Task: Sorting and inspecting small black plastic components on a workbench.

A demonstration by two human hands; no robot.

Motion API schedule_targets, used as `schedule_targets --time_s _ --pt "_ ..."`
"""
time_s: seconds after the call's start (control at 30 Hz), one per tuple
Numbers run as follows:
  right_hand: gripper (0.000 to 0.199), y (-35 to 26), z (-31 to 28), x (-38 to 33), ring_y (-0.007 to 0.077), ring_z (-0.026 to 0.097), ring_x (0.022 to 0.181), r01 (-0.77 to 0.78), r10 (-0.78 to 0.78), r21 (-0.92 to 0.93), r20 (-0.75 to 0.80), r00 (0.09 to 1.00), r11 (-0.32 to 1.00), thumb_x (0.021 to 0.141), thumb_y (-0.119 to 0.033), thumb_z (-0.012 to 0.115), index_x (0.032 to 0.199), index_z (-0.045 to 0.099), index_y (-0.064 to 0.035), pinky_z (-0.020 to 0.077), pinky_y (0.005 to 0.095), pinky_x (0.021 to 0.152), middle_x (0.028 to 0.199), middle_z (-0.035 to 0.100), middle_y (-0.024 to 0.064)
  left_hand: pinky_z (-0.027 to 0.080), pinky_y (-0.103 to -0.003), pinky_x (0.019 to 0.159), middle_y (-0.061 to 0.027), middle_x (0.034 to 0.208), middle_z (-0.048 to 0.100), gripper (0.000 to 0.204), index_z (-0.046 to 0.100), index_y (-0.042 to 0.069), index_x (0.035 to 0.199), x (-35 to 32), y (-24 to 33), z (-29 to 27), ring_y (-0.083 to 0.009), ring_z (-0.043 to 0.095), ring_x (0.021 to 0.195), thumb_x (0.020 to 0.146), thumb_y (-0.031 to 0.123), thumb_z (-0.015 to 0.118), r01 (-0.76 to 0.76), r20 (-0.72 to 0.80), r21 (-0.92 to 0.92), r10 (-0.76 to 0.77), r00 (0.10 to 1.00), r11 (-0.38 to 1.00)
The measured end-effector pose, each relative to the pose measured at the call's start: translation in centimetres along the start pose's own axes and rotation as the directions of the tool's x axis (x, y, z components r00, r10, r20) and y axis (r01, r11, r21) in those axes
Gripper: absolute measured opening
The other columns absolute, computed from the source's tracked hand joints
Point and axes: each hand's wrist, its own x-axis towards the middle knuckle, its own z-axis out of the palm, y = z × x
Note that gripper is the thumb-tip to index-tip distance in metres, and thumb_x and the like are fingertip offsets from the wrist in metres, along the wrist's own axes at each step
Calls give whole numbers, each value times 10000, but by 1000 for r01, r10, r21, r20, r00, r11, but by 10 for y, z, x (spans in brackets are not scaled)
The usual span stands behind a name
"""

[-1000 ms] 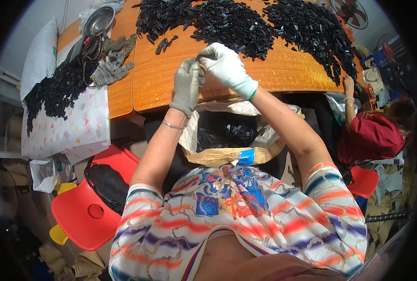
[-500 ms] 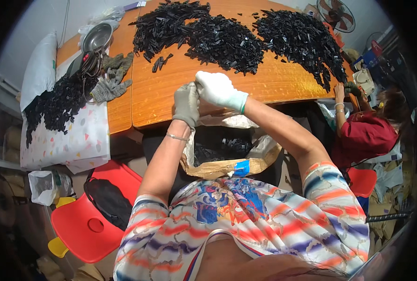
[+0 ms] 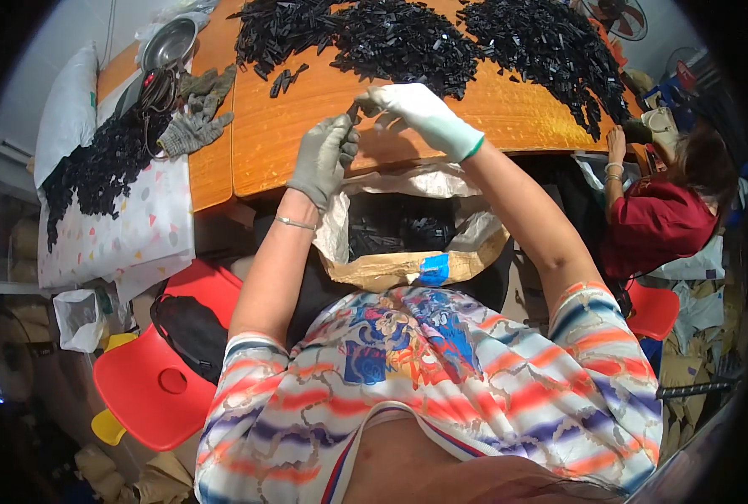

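My left hand (image 3: 322,158), in a grey glove, is closed, with thumb and fingers pinched round a small black plastic piece (image 3: 354,111). My right hand (image 3: 420,113), in a white glove with a green cuff edge, meets it at the fingertips and pinches the piece from the other side. Part of the piece is hidden by the fingers. Both hands are over the near edge of the wooden table (image 3: 273,155). Below them, against my lap, an open paper sack (image 3: 374,273) with a white lining holds more black pieces (image 3: 399,227).
Heaps of black pieces (image 3: 403,50) cover the table's far side, with a few loose pieces (image 3: 286,80) nearer. At left are another heap (image 3: 97,185), grey gloves (image 3: 193,130) and a metal bowl (image 3: 169,44). A co-worker in a red shirt (image 3: 664,223) sits at right.
My hands were pressed together; they have now moved apart slightly, with only the fingertips meeting. The right hand has risen, and a dark piece now shows between them.
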Motion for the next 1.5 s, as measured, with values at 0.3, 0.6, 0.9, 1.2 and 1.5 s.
schedule_targets --time_s 0.3,0.6,0.9,1.2,1.5 --pt "173 26 8 -26 72 557 654 -17 17 -32 1 1000 999 852 -181 655 813 643 -13 463 237 608 727 646 40 321 -167 473 17 747 504 206 519 77 930 -37 -19 15 -24 390 536 994 261 451 126 213 47 -134 968 991" --pt "198 10 -22 33 190 563 579 -25 19 -765 -16 1000 643 817 -246 640 780 675 -54 468 318 593 660 628 66 467 -347 869 -106 1054 644 267 625 110 1112 -79 -26 1 -258 611 961 870 206 565 -530 549 833 -122 827 158" --pt "193 66 -33 125 342 636 802 158 -414 -983 107 904 90 836 -135 508 921 666 -64 506 438 700 876 629 179 477 -420 822 -137 1032 601 232 588 126 1087 48 42 -53 -330 573 954 856 143 568 -258 266 961 571 777 -97" --pt "140 54 -6 121 348 638 788 252 -333 -960 198 922 125 806 -112 522 861 636 -51 518 424 677 899 609 198 469 -437 866 -122 1082 595 248 614 134 1119 122 70 -92 -328 545 1028 883 122 540 -35 154 968 480 863 -248" --pt "60 49 9 98 374 626 778 197 -317 -923 87 944 331 767 -55 558 817 591 -51 509 436 678 866 620 181 464 -424 870 -141 1082 601 224 621 112 1058 85 50 -94 -322 574 1000 863 47 531 -186 132 981 508 851 57"
